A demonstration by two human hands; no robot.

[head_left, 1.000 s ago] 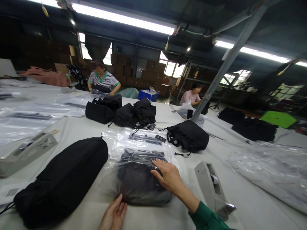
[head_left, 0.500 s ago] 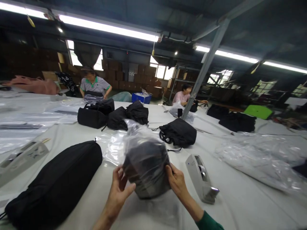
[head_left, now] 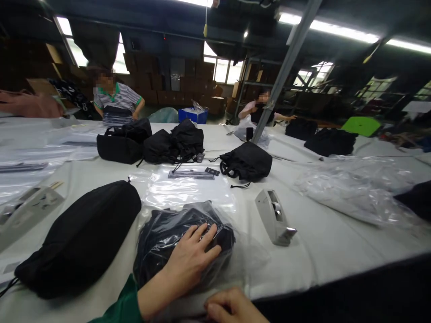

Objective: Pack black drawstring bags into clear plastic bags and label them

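Observation:
A black fabric bag lies on the table inside a clear plastic bag. My left hand rests on top of it, palm down with the fingers spread over the plastic. At the bottom edge of the view, my right hand has its fingers pinched together by the near end of the plastic bag, apparently gripping its film; the frame cuts part of this off. To the left lies a long black drawstring bag. A grey tape dispenser stands to the right.
Flat clear plastic bags lie just beyond. Farther back are more black bags and a metal post. Loose plastic film covers the right side; a second dispenser stands left. Two people work across the table.
The wrapped black bag, held up between both hands before, now lies on the table. My left hand has moved onto its top; my right hand has dropped to the near edge. The view has tilted down.

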